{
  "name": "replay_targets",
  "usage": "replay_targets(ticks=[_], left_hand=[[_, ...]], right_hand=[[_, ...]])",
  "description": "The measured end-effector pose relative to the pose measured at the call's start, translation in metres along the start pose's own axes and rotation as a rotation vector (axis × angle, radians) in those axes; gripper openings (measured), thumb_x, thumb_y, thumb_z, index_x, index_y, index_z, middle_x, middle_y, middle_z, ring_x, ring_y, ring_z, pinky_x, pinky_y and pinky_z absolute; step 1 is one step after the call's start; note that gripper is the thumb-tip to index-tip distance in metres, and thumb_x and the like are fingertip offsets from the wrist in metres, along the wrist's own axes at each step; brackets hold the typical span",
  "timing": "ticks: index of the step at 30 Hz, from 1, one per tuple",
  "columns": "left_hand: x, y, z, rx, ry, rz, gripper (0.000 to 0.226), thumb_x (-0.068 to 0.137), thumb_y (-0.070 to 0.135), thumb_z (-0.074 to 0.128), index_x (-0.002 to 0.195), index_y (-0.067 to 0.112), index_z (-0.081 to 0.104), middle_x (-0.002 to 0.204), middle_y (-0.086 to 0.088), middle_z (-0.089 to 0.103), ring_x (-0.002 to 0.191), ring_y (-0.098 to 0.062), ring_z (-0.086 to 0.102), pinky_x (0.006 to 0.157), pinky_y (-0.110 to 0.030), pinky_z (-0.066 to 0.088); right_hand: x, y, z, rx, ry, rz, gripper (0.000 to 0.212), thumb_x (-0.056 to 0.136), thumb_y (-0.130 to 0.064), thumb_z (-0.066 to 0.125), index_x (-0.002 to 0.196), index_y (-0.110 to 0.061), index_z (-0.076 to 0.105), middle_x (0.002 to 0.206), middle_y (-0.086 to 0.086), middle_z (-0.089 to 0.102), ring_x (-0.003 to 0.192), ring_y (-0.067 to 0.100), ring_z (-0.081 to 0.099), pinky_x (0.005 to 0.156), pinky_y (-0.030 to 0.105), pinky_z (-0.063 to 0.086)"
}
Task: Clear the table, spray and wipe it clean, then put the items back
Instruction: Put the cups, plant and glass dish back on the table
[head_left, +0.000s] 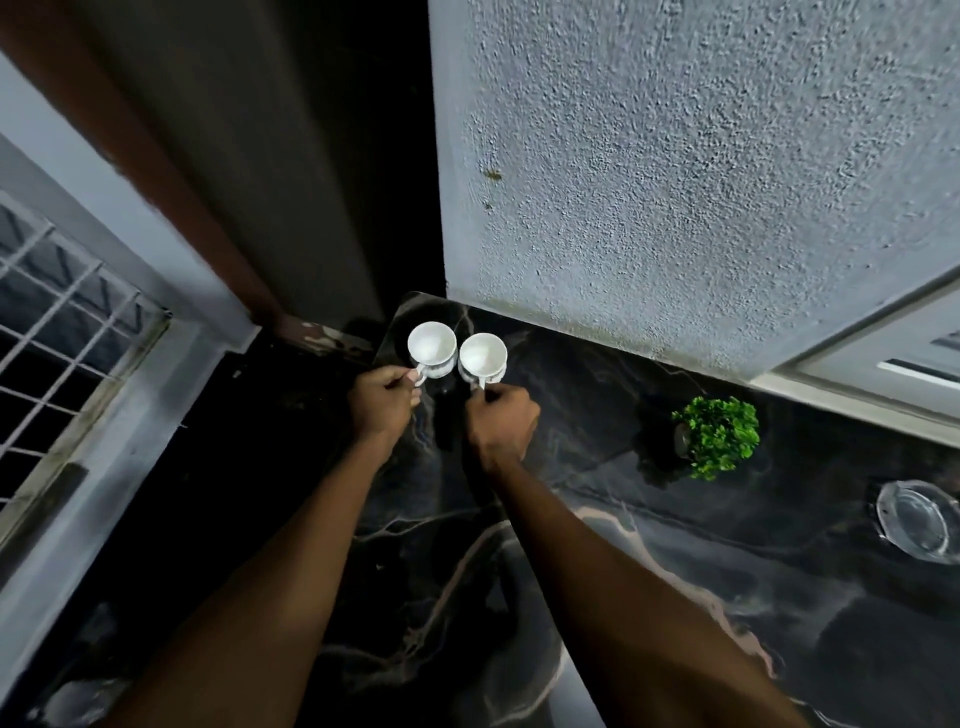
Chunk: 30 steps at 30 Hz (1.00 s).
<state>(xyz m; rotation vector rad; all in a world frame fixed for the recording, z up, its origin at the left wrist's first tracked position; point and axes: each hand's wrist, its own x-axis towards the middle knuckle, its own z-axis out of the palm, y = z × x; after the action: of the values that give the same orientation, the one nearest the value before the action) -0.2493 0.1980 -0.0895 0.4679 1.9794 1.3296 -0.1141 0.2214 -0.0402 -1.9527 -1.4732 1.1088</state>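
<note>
Two white cups stand side by side at the far left corner of the black marble table (675, 561). My left hand (382, 402) grips the handle of the left white cup (431, 344). My right hand (501, 423) grips the handle of the right white cup (483, 356). Both cups are upright, and I cannot tell whether they rest on the table or hang just above it. A small green potted plant (719, 436) sits on the table to the right. A clear glass ashtray (917, 519) lies near the right edge of the view.
A rough grey wall (675, 182) runs along the table's far side. A window frame (883, 364) is at the right. To the left are a dark gap, a door frame (156, 171) and a barred window (52, 332).
</note>
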Motion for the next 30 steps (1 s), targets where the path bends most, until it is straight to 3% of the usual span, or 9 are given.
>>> replay_targets(ticks=[3, 8, 30], left_hand=[[0.001, -0.004, 0.001, 0.008, -0.021, 0.022, 0.014, 0.092, 0.003, 0.064, 0.08, 0.008, 0.069, 0.071, -0.009, 0.067, 0.055, -0.004, 0.065, 0.085, -0.047, 0.058], [0.005, -0.004, -0.001, 0.04, -0.024, 0.038, 0.03, 0.092, 0.003, 0.064, 0.068, 0.021, 0.066, 0.069, -0.008, 0.068, 0.068, -0.024, 0.066, 0.087, -0.055, 0.059], [0.003, 0.0, -0.007, 0.129, -0.044, 0.078, 0.031, 0.09, 0.006, 0.066, 0.065, 0.026, 0.068, 0.073, -0.017, 0.07, 0.072, -0.028, 0.069, 0.083, -0.057, 0.059]], right_hand=[[-0.005, 0.002, 0.001, 0.004, 0.014, -0.014, 0.025, 0.09, -0.023, 0.064, 0.089, -0.003, 0.078, 0.087, 0.025, 0.073, 0.09, 0.041, 0.07, 0.071, 0.037, 0.049], [-0.008, 0.002, 0.003, 0.017, 0.053, -0.009, 0.024, 0.088, -0.023, 0.065, 0.085, -0.003, 0.078, 0.082, 0.024, 0.073, 0.081, 0.039, 0.072, 0.067, 0.035, 0.049], [-0.011, -0.009, 0.012, 0.046, 0.061, 0.066, 0.029, 0.088, -0.029, 0.068, 0.087, -0.003, 0.078, 0.089, 0.025, 0.074, 0.09, 0.041, 0.071, 0.073, 0.037, 0.054]])
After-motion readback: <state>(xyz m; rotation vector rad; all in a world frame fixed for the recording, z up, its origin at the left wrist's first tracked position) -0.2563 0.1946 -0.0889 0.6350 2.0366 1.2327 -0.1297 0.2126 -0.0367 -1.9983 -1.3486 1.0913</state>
